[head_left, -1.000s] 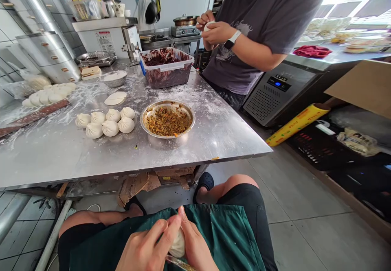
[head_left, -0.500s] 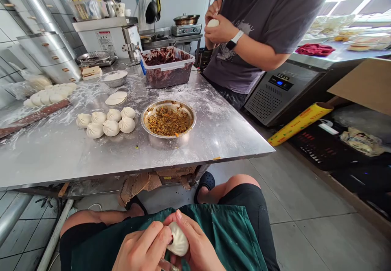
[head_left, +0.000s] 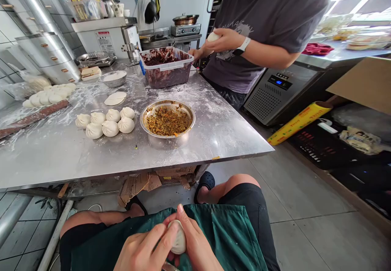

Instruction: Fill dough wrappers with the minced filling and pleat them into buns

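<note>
Dough bun (head_left: 178, 237) held above the green apron (head_left: 226, 230), long axis near upright. Left hand (head_left: 143, 248) closed on its left side; right hand (head_left: 195, 242) curled around its right, slightly nearer the far end.

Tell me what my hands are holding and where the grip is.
A white dough bun, gripped at its sides: your left hand on the left, your right hand on the right.

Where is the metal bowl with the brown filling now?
In the head view, the steel bowl of filling sits on the steel worktable, right of the seven shaped buns and in front of the plastic tub of dark paste.
</note>
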A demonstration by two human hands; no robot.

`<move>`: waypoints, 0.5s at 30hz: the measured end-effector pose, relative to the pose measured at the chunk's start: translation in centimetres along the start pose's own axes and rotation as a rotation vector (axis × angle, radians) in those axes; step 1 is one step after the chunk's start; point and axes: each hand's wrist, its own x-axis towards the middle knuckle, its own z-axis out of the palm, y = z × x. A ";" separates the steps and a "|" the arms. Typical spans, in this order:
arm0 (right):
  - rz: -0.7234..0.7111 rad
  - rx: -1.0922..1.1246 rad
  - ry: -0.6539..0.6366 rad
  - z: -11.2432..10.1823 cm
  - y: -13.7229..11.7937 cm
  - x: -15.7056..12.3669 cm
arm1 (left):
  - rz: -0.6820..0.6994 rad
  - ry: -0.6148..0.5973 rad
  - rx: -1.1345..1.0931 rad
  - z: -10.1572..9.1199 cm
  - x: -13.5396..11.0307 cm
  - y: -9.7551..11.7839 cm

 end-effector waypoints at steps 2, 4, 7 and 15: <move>0.011 -0.003 -0.035 0.0 0.0 0.0 | -0.013 -0.011 -0.021 0.0 -0.1 0.0; 0.006 -0.008 -0.028 0.0 -0.1 0.0 | -0.055 0.017 -0.051 0.1 -0.2 0.2; 0.000 -0.011 0.013 0.1 -0.1 0.1 | -0.089 0.096 -0.019 0.2 -0.1 0.5; 0.015 -0.049 -0.023 0.1 -0.8 0.0 | -0.097 0.106 -0.048 0.1 0.0 0.4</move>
